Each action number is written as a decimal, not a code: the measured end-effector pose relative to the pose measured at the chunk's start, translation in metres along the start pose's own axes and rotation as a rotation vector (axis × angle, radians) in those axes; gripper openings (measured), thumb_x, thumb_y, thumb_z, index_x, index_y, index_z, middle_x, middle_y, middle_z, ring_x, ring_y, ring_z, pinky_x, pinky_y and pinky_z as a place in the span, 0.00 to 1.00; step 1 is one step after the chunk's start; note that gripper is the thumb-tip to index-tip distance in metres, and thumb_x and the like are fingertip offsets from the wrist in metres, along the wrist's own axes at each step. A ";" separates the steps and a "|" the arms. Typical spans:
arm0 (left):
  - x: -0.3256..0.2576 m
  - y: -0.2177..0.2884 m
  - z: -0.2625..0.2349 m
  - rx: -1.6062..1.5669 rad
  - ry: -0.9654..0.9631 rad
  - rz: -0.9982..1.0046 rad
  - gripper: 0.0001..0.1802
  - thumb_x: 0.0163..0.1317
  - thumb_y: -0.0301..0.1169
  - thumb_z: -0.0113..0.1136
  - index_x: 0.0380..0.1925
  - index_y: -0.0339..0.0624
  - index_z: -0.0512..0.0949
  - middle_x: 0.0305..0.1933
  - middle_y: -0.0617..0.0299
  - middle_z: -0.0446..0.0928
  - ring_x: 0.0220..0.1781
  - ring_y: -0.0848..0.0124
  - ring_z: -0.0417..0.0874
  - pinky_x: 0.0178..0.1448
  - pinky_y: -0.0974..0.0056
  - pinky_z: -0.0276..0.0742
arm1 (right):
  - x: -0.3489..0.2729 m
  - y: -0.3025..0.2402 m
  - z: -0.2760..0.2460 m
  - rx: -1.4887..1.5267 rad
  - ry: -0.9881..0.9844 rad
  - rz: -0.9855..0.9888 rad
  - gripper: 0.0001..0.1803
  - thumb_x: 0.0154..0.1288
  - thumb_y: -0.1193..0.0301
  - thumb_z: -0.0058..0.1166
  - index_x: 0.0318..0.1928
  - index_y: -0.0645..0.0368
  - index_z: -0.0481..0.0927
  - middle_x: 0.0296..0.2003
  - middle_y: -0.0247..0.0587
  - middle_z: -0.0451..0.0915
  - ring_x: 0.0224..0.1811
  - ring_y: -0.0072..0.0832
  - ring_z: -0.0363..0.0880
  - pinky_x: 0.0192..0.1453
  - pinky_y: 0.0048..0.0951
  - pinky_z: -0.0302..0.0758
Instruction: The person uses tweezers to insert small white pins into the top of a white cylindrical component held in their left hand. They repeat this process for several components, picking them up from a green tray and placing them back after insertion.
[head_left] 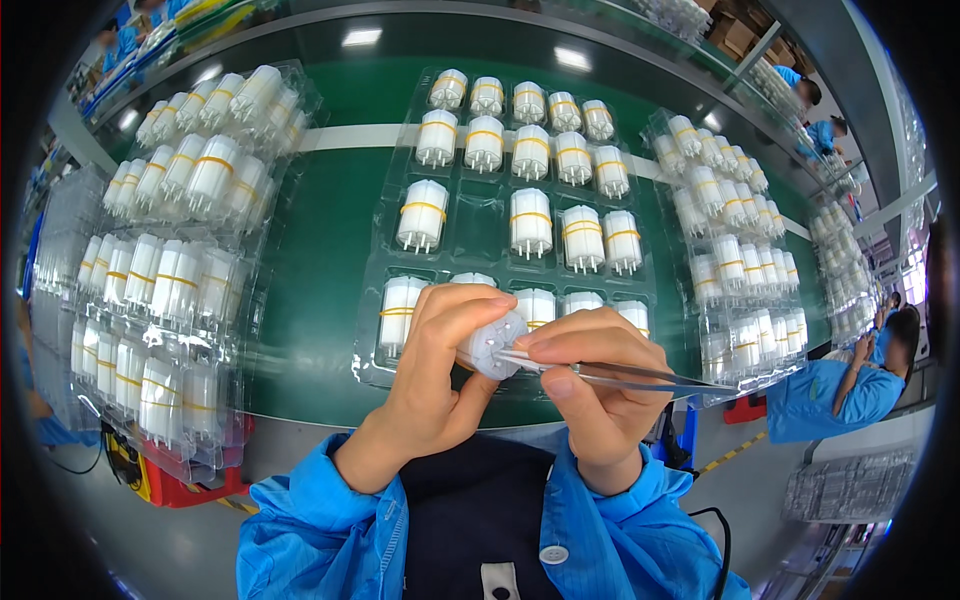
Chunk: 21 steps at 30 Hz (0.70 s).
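Note:
My left hand [420, 375] is closed round a white cylindrical plug [488, 350], its round end face turned toward me. In my right hand [605, 385] are metal tweezers [650, 378], pinched between thumb and fingers. Their tips are at the plug's end face; whether they grip anything there is too small to tell. Just beyond my hands lies a clear plastic tray [478, 225] with rows of similar white plugs. Most of these show a yellow band and metal pins. One compartment in the tray's third row from the back holds no plug, and my hands partly cover the nearest row.
Stacked clear trays of white plugs [180, 275] stand at the left of the green bench top [320, 260]. More loaded trays [745, 265] stand at the right. Beyond them sits a co-worker in a blue jacket [838, 398]. Below the bench at left is a red bin [190, 487].

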<state>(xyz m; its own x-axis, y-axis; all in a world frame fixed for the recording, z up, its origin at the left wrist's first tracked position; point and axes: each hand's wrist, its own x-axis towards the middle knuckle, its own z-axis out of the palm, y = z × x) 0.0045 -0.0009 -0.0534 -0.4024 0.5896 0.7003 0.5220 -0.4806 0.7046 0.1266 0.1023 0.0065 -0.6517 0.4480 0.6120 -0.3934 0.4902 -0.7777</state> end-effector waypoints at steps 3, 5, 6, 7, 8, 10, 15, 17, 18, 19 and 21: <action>0.000 -0.001 0.000 0.017 -0.009 0.000 0.36 0.44 0.11 0.64 0.57 0.37 0.68 0.54 0.46 0.74 0.51 0.51 0.76 0.54 0.54 0.71 | 0.000 0.000 0.000 -0.004 -0.005 0.005 0.09 0.56 0.81 0.63 0.39 0.68 0.84 0.36 0.49 0.86 0.37 0.35 0.85 0.42 0.29 0.80; 0.000 0.000 0.000 0.020 -0.009 0.003 0.36 0.43 0.11 0.64 0.57 0.37 0.68 0.54 0.46 0.74 0.51 0.51 0.76 0.54 0.54 0.71 | 0.000 0.001 0.000 0.022 -0.007 0.009 0.09 0.56 0.82 0.63 0.39 0.68 0.84 0.36 0.49 0.86 0.37 0.35 0.85 0.42 0.29 0.80; 0.000 0.000 0.000 0.019 -0.009 0.003 0.36 0.43 0.11 0.64 0.57 0.37 0.68 0.54 0.46 0.74 0.51 0.51 0.76 0.54 0.54 0.71 | 0.000 0.001 0.000 0.034 -0.008 0.012 0.08 0.56 0.82 0.63 0.39 0.68 0.84 0.36 0.49 0.86 0.37 0.35 0.85 0.42 0.29 0.80; 0.000 -0.001 0.000 0.018 -0.010 0.004 0.36 0.43 0.11 0.64 0.57 0.37 0.68 0.54 0.46 0.74 0.51 0.51 0.76 0.54 0.54 0.71 | 0.000 0.002 0.000 0.039 -0.009 0.009 0.08 0.56 0.82 0.63 0.39 0.68 0.84 0.36 0.49 0.86 0.37 0.35 0.85 0.42 0.29 0.80; 0.000 -0.001 -0.001 0.017 -0.010 0.004 0.36 0.44 0.11 0.64 0.57 0.37 0.68 0.54 0.46 0.74 0.51 0.51 0.76 0.54 0.54 0.71 | 0.000 0.003 0.000 0.043 -0.010 0.006 0.09 0.56 0.82 0.63 0.39 0.68 0.84 0.36 0.49 0.86 0.37 0.36 0.85 0.42 0.29 0.80; -0.001 -0.001 -0.001 0.009 -0.015 -0.008 0.35 0.44 0.12 0.64 0.57 0.37 0.68 0.54 0.46 0.74 0.51 0.51 0.76 0.54 0.54 0.71 | 0.000 0.003 0.000 0.051 -0.012 0.003 0.09 0.56 0.82 0.63 0.39 0.68 0.84 0.36 0.49 0.86 0.37 0.36 0.85 0.41 0.29 0.80; -0.003 -0.001 -0.001 -0.043 -0.010 -0.047 0.34 0.47 0.13 0.64 0.57 0.37 0.68 0.54 0.46 0.74 0.52 0.51 0.76 0.55 0.54 0.72 | 0.000 0.003 -0.002 0.048 -0.047 -0.010 0.09 0.55 0.83 0.63 0.39 0.68 0.84 0.36 0.49 0.86 0.37 0.36 0.85 0.41 0.30 0.80; -0.003 -0.001 -0.001 -0.072 -0.012 -0.054 0.34 0.48 0.13 0.64 0.58 0.37 0.68 0.54 0.46 0.74 0.52 0.51 0.76 0.56 0.54 0.72 | 0.001 0.002 -0.003 0.035 -0.058 -0.006 0.09 0.55 0.83 0.63 0.38 0.68 0.84 0.36 0.49 0.86 0.37 0.36 0.85 0.41 0.30 0.80; -0.003 -0.001 -0.002 -0.063 -0.020 -0.057 0.34 0.48 0.13 0.64 0.58 0.36 0.68 0.54 0.46 0.74 0.52 0.51 0.76 0.56 0.54 0.72 | 0.002 0.002 -0.003 0.029 -0.064 -0.005 0.09 0.55 0.83 0.63 0.38 0.68 0.84 0.36 0.49 0.86 0.37 0.36 0.85 0.41 0.30 0.80; -0.001 0.000 -0.003 -0.056 -0.029 -0.060 0.33 0.48 0.13 0.64 0.58 0.36 0.68 0.54 0.46 0.74 0.53 0.50 0.76 0.56 0.54 0.72 | 0.002 0.003 -0.003 0.036 -0.056 -0.002 0.09 0.55 0.83 0.63 0.38 0.68 0.84 0.36 0.49 0.86 0.37 0.35 0.85 0.42 0.30 0.80; 0.000 0.001 -0.003 -0.051 -0.036 -0.065 0.33 0.49 0.13 0.64 0.58 0.36 0.67 0.54 0.45 0.74 0.53 0.50 0.76 0.56 0.53 0.72 | 0.001 0.004 -0.003 0.050 -0.040 0.003 0.08 0.55 0.83 0.63 0.38 0.68 0.84 0.36 0.49 0.86 0.37 0.35 0.85 0.42 0.30 0.80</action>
<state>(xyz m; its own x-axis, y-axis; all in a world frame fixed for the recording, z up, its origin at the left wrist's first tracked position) 0.0032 -0.0035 -0.0526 -0.4062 0.6434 0.6489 0.4565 -0.4722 0.7540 0.1256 0.1069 0.0045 -0.6777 0.4187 0.6044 -0.4227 0.4507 -0.7862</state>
